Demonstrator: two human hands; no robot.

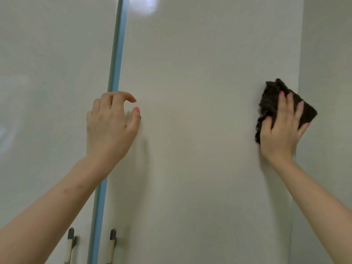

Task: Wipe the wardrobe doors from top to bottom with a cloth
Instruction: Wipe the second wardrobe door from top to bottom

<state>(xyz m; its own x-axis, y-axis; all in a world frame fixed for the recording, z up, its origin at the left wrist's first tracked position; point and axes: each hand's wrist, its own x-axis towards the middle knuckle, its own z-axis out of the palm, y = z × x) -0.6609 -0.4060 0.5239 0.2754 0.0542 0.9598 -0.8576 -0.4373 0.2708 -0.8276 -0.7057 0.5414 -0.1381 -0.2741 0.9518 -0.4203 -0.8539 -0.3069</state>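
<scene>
We see the dark cloth [272, 103] flat against the right wardrobe door [200, 121], near its right edge, with our right hand [282, 134] pressing it, fingers spread straight. Our left hand [110, 126] hovers loosely curled and empty beside the blue strip [116, 60] between the doors, above two handles [112, 244].

The right hand [282, 128] covers the lower middle of the dark cloth [274, 103], so that part cannot be seen. Both door handles [111, 246] are cut off by the bottom edge, and the left arm [47, 216] hides part of the blue strip [101, 197] between the doors.
</scene>
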